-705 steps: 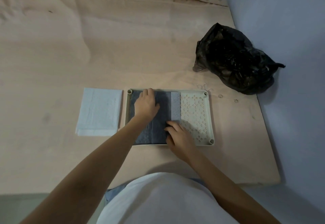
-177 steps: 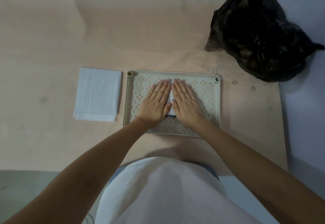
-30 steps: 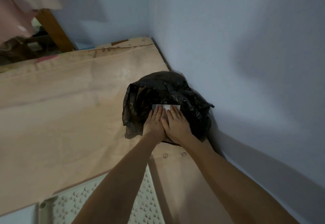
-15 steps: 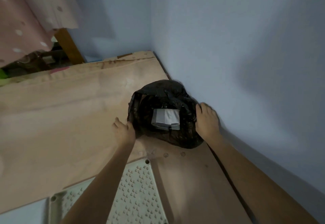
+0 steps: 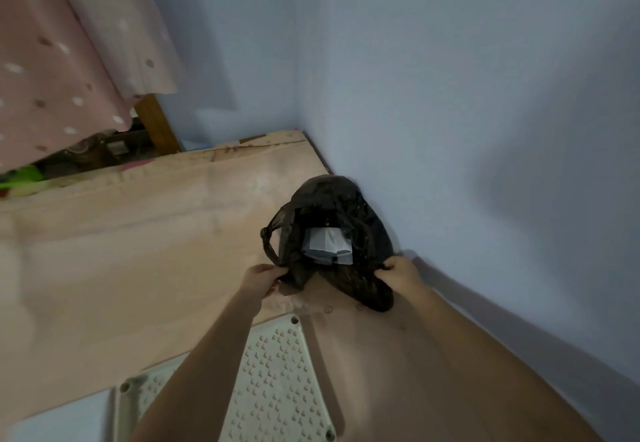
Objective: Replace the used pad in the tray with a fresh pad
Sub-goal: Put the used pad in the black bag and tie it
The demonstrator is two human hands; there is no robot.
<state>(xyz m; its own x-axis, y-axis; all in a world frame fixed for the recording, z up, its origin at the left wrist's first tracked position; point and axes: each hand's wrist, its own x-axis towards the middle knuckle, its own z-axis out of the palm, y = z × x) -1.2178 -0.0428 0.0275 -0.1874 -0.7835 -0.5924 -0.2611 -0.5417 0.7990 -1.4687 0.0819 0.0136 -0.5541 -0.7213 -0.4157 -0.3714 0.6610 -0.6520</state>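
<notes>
The black plastic bag (image 5: 360,219) lies against the blue wall, its mouth facing me. Inside it sits the folded used pad (image 5: 327,245), white and grey. My left hand (image 5: 261,278) pinches the bag's left rim by its knotted handle. My right hand (image 5: 400,273) grips the right rim. The cream perforated tray (image 5: 277,372) lies below my left forearm with nothing in it. A pale corner of the fresh pad (image 5: 59,421) shows at the bottom left edge.
All of this rests on a beige sheet (image 5: 121,251). The blue wall (image 5: 467,129) runs close along the right. A pink dotted curtain (image 5: 62,53) and a wooden post (image 5: 156,122) stand at the far left.
One second ago both hands pressed the folded pad into the bag. They let it go, moved apart to the bag's sides, and now pinch its rim.
</notes>
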